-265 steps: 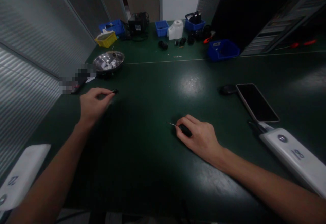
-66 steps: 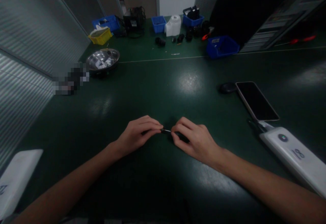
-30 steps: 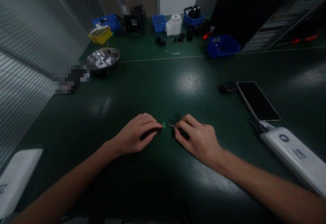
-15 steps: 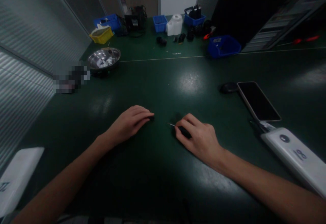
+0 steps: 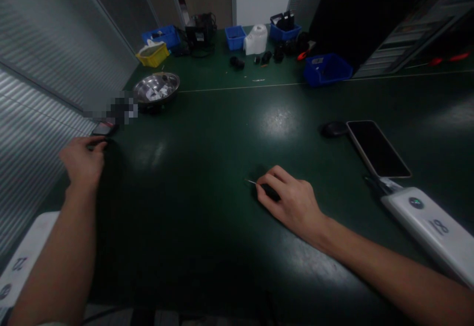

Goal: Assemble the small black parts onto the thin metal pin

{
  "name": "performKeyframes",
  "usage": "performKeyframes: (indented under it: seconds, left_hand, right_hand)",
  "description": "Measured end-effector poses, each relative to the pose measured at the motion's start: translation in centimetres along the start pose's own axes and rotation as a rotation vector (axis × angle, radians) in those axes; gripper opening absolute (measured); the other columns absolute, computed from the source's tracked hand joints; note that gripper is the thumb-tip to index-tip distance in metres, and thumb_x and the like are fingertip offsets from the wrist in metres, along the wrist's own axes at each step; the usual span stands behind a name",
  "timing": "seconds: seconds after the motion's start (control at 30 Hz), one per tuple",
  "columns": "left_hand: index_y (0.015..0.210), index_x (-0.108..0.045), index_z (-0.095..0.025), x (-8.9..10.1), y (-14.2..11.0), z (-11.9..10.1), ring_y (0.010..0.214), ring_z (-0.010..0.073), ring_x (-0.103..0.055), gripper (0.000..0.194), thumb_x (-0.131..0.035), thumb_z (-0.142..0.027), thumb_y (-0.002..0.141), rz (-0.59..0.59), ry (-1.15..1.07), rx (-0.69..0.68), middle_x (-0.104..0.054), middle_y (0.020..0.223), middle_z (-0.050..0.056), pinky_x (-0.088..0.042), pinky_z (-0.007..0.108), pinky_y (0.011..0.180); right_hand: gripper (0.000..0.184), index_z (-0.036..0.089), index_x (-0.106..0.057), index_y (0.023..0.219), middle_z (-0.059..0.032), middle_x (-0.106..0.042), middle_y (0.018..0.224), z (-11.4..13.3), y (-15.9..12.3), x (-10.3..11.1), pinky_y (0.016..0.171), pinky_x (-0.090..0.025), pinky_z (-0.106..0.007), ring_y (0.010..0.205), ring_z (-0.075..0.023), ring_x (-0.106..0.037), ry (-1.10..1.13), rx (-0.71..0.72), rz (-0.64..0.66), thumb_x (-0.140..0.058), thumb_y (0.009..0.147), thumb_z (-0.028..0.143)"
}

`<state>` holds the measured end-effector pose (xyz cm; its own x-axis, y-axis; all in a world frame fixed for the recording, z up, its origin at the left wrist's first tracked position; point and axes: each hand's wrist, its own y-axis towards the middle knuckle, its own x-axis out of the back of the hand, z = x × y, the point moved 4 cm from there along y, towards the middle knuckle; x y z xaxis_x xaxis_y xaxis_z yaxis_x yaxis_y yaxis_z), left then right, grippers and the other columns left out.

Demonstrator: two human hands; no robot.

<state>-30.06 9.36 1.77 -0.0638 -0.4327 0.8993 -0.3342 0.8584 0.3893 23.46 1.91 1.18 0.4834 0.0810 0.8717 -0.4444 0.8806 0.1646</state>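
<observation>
My right hand [image 5: 291,197] rests on the green table, closed round the black handle of a small screwdriver [image 5: 272,192]. Its thin metal shaft sticks out to the left past my fingertips. Over at the table's left edge, my left hand [image 5: 83,158] pinches a small dark piece [image 5: 104,141] between thumb and fingers; its kind is too dim to make out. Just beyond those fingertips lies a flat dark-and-grey item [image 5: 104,128], partly blurred out. A steel bowl [image 5: 174,81] with white scraps in it stands farther back on the left.
To the right lie a black mouse [image 5: 334,129], a phone [image 5: 378,148] and a white power bank [image 5: 429,222]. Another white device [image 5: 20,264] is beneath my left forearm. Along the back stand a yellow bin [image 5: 153,56], a blue bin [image 5: 328,70] and a white housing [image 5: 256,40].
My left hand has swung from the middle of the table to its far left edge, keeping the small dark piece. My right hand with the screwdriver has stayed in place.
</observation>
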Motion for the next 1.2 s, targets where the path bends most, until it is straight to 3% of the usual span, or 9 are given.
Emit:
performKeyframes:
  seconds: [0.13,0.43,0.87,1.03,1.2]
  left_hand:
    - [0.117,-0.073,-0.01,-0.2,0.1,1.4,0.087,0.0203,-0.053,0.038,-0.062,-0.034,0.09,-0.015,0.031,0.048,-0.062,0.096,0.006,-0.038,0.036,0.098]
    - [0.121,-0.073,-0.013,-0.1,0.3,1.4,0.075,0.0181,-0.05,0.037,-0.064,-0.033,0.091,0.029,0.016,0.099,-0.059,0.076,0.001,-0.039,0.031,0.093]
    - [0.12,-0.074,-0.011,-0.4,0.1,1.8,0.075,0.0171,-0.054,0.038,-0.062,-0.033,0.092,-0.019,-0.034,0.171,-0.064,0.079,0.002,-0.039,0.031,0.093]
    - [0.119,-0.076,-0.013,0.0,0.0,1.0,0.074,0.0196,-0.051,0.039,-0.06,-0.035,0.091,0.001,0.001,0.142,-0.061,0.072,0.002,-0.039,0.033,0.093]
    - [0.118,-0.075,-0.013,0.1,0.2,1.3,0.08,0.0189,-0.054,0.038,-0.062,-0.036,0.09,0.024,-0.035,0.17,-0.063,0.077,0.002,-0.039,0.034,0.096]
  right_hand:
    - [0.025,0.02,-0.068,0.104,-0.0045,-0.063,0.103,0.0,0.0,0.0,0.053,-0.038,-0.023,0.067,-0.0091,-0.055,0.013,-0.002,0.014,-0.048,0.103,0.035]
    - [0.023,0.021,-0.068,0.103,-0.0034,-0.063,0.101,0.1,0.0,0.1,0.055,-0.038,-0.023,0.068,-0.0098,-0.056,0.007,-0.003,-0.013,-0.05,0.102,0.034]
    - [0.024,0.02,-0.068,0.103,-0.0041,-0.064,0.102,0.1,0.0,0.0,0.054,-0.038,-0.023,0.065,-0.0085,-0.056,0.01,0.006,-0.015,-0.049,0.102,0.034]
    - [0.024,0.02,-0.068,0.103,-0.0045,-0.063,0.102,0.1,0.1,0.1,0.054,-0.039,-0.022,0.068,-0.0096,-0.057,0.016,0.005,-0.003,-0.049,0.102,0.034]
    - [0.023,0.02,-0.068,0.104,-0.0039,-0.063,0.103,0.1,0.1,0.1,0.057,-0.041,-0.023,0.07,-0.0103,-0.058,0.014,-0.003,0.008,-0.049,0.102,0.034]
